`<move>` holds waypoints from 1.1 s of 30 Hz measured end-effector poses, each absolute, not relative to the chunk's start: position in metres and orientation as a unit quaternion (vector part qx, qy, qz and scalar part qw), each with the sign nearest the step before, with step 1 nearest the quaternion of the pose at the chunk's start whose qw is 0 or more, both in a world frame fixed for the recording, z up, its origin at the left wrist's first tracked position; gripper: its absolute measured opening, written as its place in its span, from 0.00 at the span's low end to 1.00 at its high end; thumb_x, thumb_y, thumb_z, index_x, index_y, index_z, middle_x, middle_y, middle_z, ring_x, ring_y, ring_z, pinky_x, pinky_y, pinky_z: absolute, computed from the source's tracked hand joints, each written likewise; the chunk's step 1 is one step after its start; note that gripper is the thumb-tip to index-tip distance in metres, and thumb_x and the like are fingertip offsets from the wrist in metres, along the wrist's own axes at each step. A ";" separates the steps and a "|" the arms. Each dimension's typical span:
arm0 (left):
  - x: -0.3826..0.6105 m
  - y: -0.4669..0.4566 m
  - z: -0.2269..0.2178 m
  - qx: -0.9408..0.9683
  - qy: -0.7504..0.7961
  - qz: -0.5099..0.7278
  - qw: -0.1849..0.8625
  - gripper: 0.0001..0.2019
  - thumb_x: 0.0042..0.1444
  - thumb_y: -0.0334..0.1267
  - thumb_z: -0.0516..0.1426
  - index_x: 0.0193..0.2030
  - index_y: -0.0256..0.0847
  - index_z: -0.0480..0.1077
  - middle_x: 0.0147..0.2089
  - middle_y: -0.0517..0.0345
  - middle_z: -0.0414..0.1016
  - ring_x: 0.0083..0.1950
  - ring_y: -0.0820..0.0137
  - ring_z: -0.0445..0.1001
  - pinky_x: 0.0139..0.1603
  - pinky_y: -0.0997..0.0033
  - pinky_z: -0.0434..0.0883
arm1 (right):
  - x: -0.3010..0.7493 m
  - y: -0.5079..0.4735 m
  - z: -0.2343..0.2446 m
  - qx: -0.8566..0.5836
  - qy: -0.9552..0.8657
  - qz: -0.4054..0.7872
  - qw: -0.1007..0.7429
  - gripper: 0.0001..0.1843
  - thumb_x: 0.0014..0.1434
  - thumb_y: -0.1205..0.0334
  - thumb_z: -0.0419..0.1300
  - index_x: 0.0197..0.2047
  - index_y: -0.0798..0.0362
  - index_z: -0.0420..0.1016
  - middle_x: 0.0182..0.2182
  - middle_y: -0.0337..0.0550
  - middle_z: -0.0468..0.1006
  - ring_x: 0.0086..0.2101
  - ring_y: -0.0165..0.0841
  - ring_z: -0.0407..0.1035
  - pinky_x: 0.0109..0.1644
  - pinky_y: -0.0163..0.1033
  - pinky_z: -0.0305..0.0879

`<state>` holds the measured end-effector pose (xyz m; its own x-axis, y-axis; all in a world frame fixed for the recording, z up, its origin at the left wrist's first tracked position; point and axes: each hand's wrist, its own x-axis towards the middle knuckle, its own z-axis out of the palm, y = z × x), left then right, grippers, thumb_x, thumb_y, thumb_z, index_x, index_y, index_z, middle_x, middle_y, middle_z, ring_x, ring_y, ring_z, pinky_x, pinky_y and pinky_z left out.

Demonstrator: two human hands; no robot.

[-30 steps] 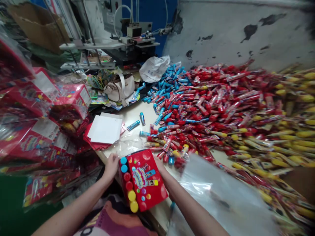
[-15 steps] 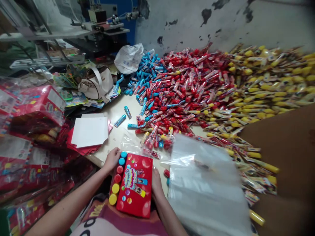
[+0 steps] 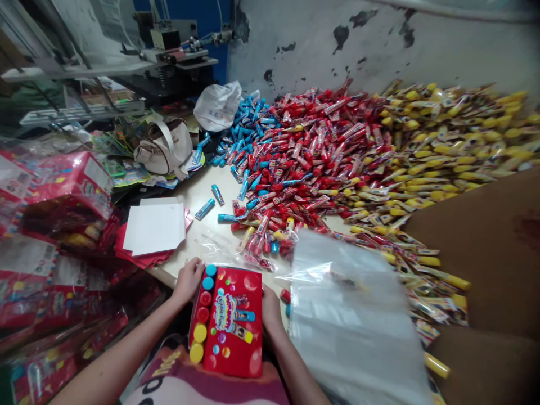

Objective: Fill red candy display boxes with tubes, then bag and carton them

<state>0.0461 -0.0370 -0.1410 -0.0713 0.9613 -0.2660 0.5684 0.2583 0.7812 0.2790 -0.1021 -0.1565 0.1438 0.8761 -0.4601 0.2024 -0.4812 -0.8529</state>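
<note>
Red rectangular printed box (image 3: 233, 343), glossy face with multicoloured logo and bubble pattern, a column of round caps (image 3: 203, 314) in blue, red and yellow down its left side, lying lengthwise over the near edge of the cream tabletop (image 3: 189, 236)

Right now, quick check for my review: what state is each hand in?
Left hand: closed, gripping the left edge of the red printed candy box.
Right hand: closed, gripping the box's right edge.
</note>
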 end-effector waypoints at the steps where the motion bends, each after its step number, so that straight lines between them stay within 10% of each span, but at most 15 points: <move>1: 0.045 -0.039 -0.140 0.556 0.688 0.248 0.394 0.12 0.58 0.44 0.50 0.26 0.43 0.62 0.25 0.61 0.69 0.31 0.66 0.68 0.33 0.71 0.59 | 0.279 -0.104 -0.155 -0.688 -0.393 0.517 0.324 0.17 0.51 0.47 0.56 0.33 0.52 0.75 0.36 0.49 0.82 0.40 0.48 0.72 0.43 0.46 0.66; 17: 0.028 -0.005 -0.136 0.551 0.646 0.224 0.477 0.06 0.43 0.39 0.62 0.25 0.41 0.71 0.21 0.62 0.69 0.25 0.70 0.65 0.27 0.75 0.56 | 0.319 -0.066 -0.144 -0.638 -0.414 0.571 0.308 0.25 0.48 0.46 0.62 0.45 0.52 0.76 0.34 0.43 0.79 0.33 0.35 0.72 0.36 0.39 0.67; 25: 0.034 0.006 -0.110 0.527 0.601 0.268 0.537 0.10 0.39 0.43 0.62 0.23 0.40 0.67 0.19 0.63 0.67 0.21 0.72 0.64 0.22 0.76 0.59 | 0.306 -0.042 -0.134 -0.642 -0.413 0.509 0.399 0.21 0.45 0.44 0.65 0.32 0.55 0.76 0.25 0.41 0.75 0.28 0.33 0.67 0.34 0.38 0.63; 33: 0.031 -0.046 -0.085 0.599 0.573 0.354 0.433 0.07 0.51 0.39 0.58 0.29 0.40 0.64 0.27 0.64 0.64 0.29 0.73 0.63 0.31 0.75 0.62 | 0.309 -0.097 -0.099 -0.582 -0.476 0.446 0.485 0.10 0.54 0.53 0.64 0.30 0.51 0.77 0.28 0.40 0.77 0.32 0.33 0.71 0.38 0.36 0.68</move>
